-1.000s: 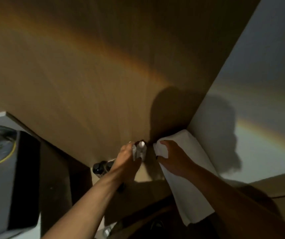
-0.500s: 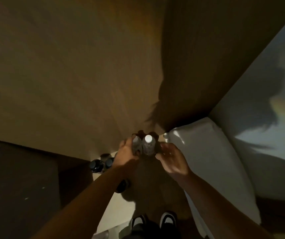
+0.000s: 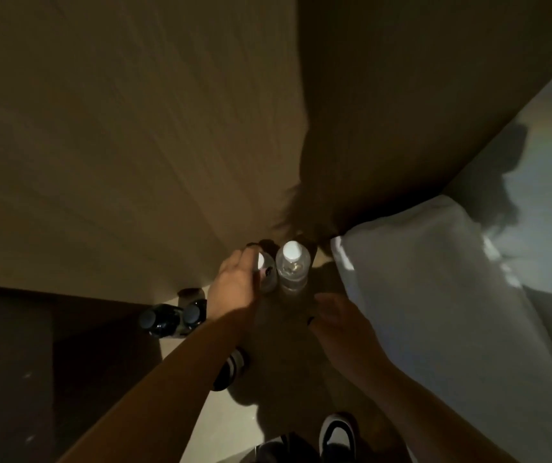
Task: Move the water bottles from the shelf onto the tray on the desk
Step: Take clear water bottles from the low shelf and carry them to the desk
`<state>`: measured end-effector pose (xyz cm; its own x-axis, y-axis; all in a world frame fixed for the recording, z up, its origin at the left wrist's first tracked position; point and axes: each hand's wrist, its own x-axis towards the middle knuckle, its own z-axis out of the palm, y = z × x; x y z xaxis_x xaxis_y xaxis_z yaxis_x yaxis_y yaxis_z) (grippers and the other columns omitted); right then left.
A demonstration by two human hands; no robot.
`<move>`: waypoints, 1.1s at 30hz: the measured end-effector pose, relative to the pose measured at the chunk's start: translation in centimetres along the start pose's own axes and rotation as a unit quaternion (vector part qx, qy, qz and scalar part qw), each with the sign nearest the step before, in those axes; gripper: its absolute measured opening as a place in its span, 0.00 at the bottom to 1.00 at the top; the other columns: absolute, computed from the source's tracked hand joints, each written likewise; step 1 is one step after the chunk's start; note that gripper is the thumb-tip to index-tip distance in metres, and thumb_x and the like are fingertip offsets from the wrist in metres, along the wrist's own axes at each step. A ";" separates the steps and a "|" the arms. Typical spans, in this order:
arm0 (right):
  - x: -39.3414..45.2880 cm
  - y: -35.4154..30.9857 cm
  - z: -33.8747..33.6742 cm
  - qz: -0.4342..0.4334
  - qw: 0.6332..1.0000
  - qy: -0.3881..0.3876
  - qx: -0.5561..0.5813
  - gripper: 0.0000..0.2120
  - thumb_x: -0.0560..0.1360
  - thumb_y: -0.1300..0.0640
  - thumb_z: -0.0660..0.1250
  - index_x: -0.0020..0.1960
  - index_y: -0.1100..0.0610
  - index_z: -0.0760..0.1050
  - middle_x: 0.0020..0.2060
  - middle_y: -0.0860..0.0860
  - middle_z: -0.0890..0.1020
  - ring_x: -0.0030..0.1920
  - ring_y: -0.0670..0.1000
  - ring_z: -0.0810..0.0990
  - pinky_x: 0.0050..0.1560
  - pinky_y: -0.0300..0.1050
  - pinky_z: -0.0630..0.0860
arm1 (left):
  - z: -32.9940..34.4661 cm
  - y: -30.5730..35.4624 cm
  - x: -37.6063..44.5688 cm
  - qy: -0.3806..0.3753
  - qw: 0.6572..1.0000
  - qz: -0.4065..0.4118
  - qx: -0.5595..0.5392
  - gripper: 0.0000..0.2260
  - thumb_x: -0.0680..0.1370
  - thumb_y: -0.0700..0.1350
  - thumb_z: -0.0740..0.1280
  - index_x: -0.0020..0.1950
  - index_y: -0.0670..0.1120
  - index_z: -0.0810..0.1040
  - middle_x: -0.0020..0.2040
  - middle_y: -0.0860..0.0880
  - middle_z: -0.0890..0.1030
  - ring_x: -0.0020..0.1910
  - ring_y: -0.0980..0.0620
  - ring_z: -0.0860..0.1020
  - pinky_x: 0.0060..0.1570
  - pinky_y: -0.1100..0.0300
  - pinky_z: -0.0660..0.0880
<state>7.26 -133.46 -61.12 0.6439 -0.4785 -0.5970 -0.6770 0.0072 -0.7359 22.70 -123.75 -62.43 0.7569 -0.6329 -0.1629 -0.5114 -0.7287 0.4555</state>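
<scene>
Two clear water bottles with white caps stand side by side in the dim middle of the head view, seen from above. My left hand (image 3: 237, 282) grips the left water bottle (image 3: 266, 277), its fingers curled round the neck and partly hiding the cap. The right water bottle (image 3: 293, 267) stands free, touching its neighbour. My right hand (image 3: 336, 314) hovers below and to the right of it, fingers loosely curled and holding nothing. What the bottles stand on is lost in shadow.
Two dark bottles (image 3: 171, 317) stand low at the left by a dark cabinet side (image 3: 34, 362). A wooden panel (image 3: 134, 145) fills the upper view. White bedding (image 3: 418, 289) lies at the right. My shoes (image 3: 338, 432) are on the pale floor below.
My right hand has drawn back down and away from the right bottle. My left hand has stayed round the left bottle. The view has tilted down, showing more floor.
</scene>
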 end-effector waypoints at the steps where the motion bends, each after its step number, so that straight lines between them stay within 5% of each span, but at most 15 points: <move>1: 0.1 0.4 0.4 0.008 1.000 -0.012 -0.001 0.11 0.77 0.58 0.61 0.51 0.42 0.65 0.38 0.38 0.71 0.42 0.40 0.77 0.36 0.34 0.70 | 0.3 -0.3 -0.2 0.010 1.000 -0.002 0.005 0.16 0.78 0.41 0.62 0.66 0.44 0.70 0.59 0.42 0.75 0.57 0.41 0.74 0.48 0.52 0.71; 5: 0.1 1.2 1.4 0.007 0.997 -0.050 -0.054 0.16 0.76 0.58 0.63 0.63 0.51 0.68 0.53 0.46 0.74 0.48 0.47 0.77 0.41 0.37 0.71 | 0.2 -1.5 -1.2 0.051 0.998 -0.018 0.027 0.16 0.78 0.43 0.62 0.65 0.42 0.71 0.59 0.42 0.78 0.61 0.43 0.75 0.71 0.50 0.62; 8: -0.4 1.1 1.6 -0.006 0.994 -0.074 -0.078 0.25 0.75 0.54 0.66 0.69 0.48 0.62 0.56 0.42 0.68 0.48 0.41 0.75 0.37 0.30 0.69 | -1.7 -1.4 -2.1 0.093 0.995 -0.038 0.004 0.16 0.78 0.44 0.63 0.66 0.44 0.72 0.59 0.43 0.78 0.61 0.45 0.75 0.73 0.49 0.58; 12: -0.1 0.3 2.4 -0.062 0.993 -0.034 -0.093 0.32 0.71 0.49 0.70 0.71 0.48 0.60 0.63 0.47 0.73 0.58 0.46 0.76 0.53 0.41 0.78 | -5.5 -0.6 -5.1 0.130 0.990 -0.031 -0.051 0.14 0.77 0.46 0.65 0.62 0.47 0.73 0.54 0.48 0.78 0.54 0.48 0.77 0.63 0.46 0.71; 16: 0.1 -0.7 3.5 -0.137 0.975 -0.071 -0.158 0.45 0.69 0.49 0.72 0.76 0.49 0.48 0.76 0.53 0.53 0.74 0.54 0.60 0.69 0.53 0.68 | -7.8 -0.6 -7.6 0.146 0.982 -0.053 -0.108 0.14 0.75 0.52 0.64 0.59 0.51 0.73 0.50 0.54 0.77 0.46 0.54 0.78 0.44 0.55 0.76; 21: 0.8 0.9 5.5 -0.115 0.983 -0.039 -0.140 0.47 0.65 0.36 0.70 0.75 0.53 0.53 0.72 0.53 0.63 0.70 0.51 0.66 0.65 0.52 0.72 | -8.8 1.2 -8.9 0.121 0.985 -0.034 -0.120 0.16 0.71 0.58 0.61 0.56 0.54 0.74 0.42 0.62 0.76 0.38 0.65 0.75 0.36 0.68 0.70; 24: 1.1 3.1 5.6 -0.095 0.987 -0.053 -0.116 0.38 0.63 0.36 0.69 0.68 0.47 0.62 0.64 0.46 0.71 0.64 0.46 0.72 0.60 0.44 0.76 | -7.7 2.3 -9.6 0.118 0.966 -0.091 -0.210 0.11 0.68 0.58 0.67 0.49 0.65 0.75 0.42 0.63 0.78 0.34 0.57 0.79 0.36 0.56 0.78; 29: 0.0 3.4 5.2 -0.081 0.993 -0.060 -0.056 0.35 0.62 0.43 0.74 0.65 0.43 0.63 0.59 0.43 0.73 0.59 0.45 0.76 0.53 0.44 0.80 | -5.9 1.2 -8.7 0.165 0.891 -0.137 -0.401 0.13 0.65 0.56 0.73 0.48 0.62 0.78 0.49 0.55 0.82 0.49 0.57 0.81 0.48 0.54 0.81; 33: -0.6 1.4 4.5 -0.074 0.993 -0.084 -0.030 0.33 0.63 0.43 0.73 0.64 0.48 0.65 0.56 0.45 0.77 0.55 0.46 0.78 0.52 0.44 0.80 | -4.4 -0.2 -8.1 0.092 0.861 -0.121 -0.486 0.20 0.66 0.59 0.70 0.56 0.57 0.77 0.53 0.58 0.82 0.54 0.56 0.80 0.51 0.56 0.79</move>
<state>7.50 -129.23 -63.18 0.7848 -0.3169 -0.5327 -0.5876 -0.1069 -0.8021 18.47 -117.32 -57.36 0.8912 -0.3749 -0.2553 0.1846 -0.2143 0.9592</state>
